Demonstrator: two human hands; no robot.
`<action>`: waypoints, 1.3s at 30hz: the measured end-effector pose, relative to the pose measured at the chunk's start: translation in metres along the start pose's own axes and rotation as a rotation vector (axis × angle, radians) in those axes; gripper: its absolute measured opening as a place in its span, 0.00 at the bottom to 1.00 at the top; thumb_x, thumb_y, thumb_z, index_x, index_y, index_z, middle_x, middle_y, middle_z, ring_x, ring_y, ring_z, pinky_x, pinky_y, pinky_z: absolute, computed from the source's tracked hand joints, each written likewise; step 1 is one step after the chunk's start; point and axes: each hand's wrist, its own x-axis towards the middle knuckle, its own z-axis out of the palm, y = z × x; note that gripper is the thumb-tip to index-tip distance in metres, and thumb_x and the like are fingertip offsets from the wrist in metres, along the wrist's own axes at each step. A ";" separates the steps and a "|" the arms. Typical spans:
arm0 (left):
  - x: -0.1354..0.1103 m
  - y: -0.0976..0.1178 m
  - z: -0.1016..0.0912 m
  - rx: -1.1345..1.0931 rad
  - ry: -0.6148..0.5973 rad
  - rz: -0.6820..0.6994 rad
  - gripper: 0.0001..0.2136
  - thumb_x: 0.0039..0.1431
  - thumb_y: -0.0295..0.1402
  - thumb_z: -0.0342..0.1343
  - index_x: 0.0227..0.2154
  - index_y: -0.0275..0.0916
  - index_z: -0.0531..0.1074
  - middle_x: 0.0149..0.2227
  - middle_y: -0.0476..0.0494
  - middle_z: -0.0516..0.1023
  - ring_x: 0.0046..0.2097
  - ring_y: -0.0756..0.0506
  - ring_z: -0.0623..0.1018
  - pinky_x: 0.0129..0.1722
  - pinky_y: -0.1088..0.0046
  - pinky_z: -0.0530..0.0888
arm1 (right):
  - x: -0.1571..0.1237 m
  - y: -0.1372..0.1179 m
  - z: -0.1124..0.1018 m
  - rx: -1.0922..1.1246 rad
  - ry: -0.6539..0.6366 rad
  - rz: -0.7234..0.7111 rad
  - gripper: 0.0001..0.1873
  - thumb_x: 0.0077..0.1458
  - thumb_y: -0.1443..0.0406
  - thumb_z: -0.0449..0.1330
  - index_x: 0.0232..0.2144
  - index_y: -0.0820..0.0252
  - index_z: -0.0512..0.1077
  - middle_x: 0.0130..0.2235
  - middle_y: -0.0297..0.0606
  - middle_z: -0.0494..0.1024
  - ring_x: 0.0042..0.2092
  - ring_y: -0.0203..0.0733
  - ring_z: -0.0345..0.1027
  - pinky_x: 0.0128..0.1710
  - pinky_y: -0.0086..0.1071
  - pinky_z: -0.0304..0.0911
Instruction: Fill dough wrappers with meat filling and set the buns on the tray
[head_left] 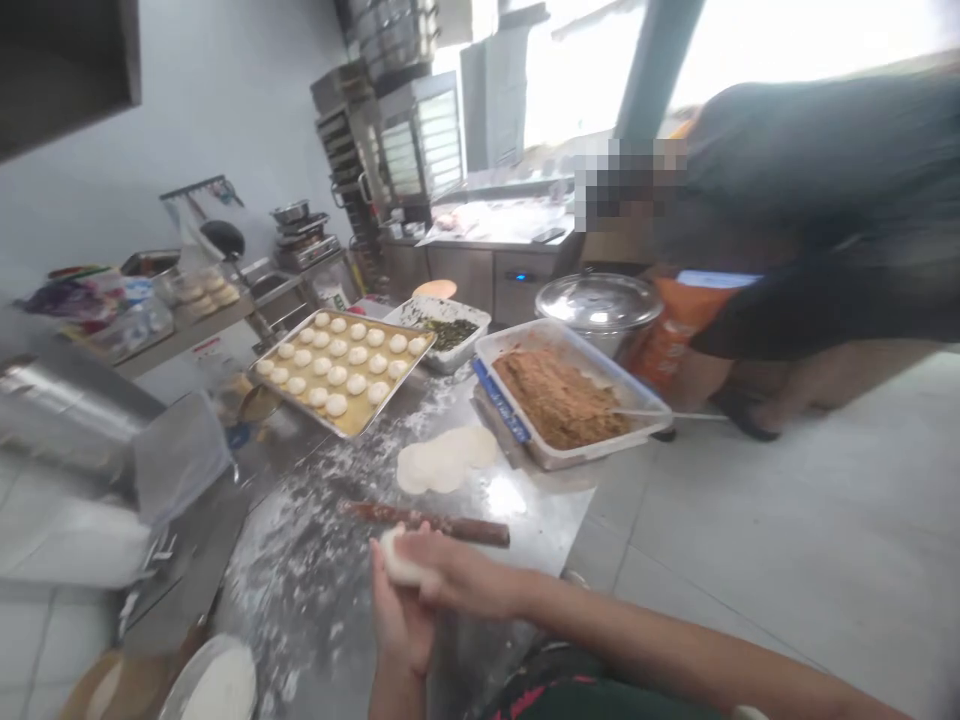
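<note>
The left hand [401, 620] cups a dough ball [397, 560] under the curled right hand [465, 575], just before the rolling pin [427, 525]; beyond it lie flat dough rounds [442, 460], a full baking tray [394, 387] of shaped balls, and a well-filled tub [600, 365] of brown filling.

Pale raw dough ball [401, 558] — smooth, slightly oval — cupped between left hand [399, 625] and right hand [461, 575]

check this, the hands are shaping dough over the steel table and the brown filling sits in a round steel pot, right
Wrong container: the head view shows the brown filling in a rectangular white tub, not a round steel pot. The rest stands: the left hand and right hand are shaping dough over the steel table.
</note>
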 end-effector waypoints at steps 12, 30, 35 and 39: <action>0.082 -0.093 0.082 -0.421 -0.322 -0.123 0.21 0.53 0.44 0.46 0.41 0.36 0.74 0.50 0.35 0.68 0.53 0.36 0.66 0.55 0.53 0.58 | -0.132 -0.010 -0.284 -1.041 0.239 0.369 0.10 0.48 0.64 0.56 0.35 0.61 0.69 0.45 0.46 0.67 0.46 0.46 0.61 0.45 0.39 0.56; 0.106 -0.141 0.243 -0.504 0.289 -0.013 0.16 0.54 0.33 0.44 0.31 0.28 0.75 0.34 0.33 0.78 0.41 0.41 0.76 0.46 0.61 0.69 | -0.194 0.066 -0.420 -1.082 -0.362 0.597 0.17 0.42 0.69 0.60 0.38 0.63 0.66 0.37 0.45 0.73 0.38 0.49 0.68 0.32 0.34 0.61; 0.112 -0.132 0.239 -0.554 0.294 -0.009 0.14 0.53 0.32 0.46 0.29 0.29 0.75 0.32 0.34 0.78 0.39 0.42 0.76 0.45 0.62 0.69 | -0.202 0.081 -0.425 -1.065 -0.316 0.534 0.24 0.38 0.83 0.48 0.39 0.63 0.66 0.38 0.45 0.72 0.38 0.43 0.69 0.32 0.30 0.60; 0.118 -0.127 0.238 -0.572 0.377 0.013 0.12 0.52 0.33 0.48 0.28 0.33 0.75 0.30 0.38 0.78 0.36 0.42 0.77 0.44 0.61 0.70 | -0.185 0.086 -0.434 -1.087 -0.260 0.634 0.17 0.42 0.80 0.47 0.30 0.60 0.66 0.32 0.43 0.73 0.34 0.42 0.69 0.28 0.30 0.57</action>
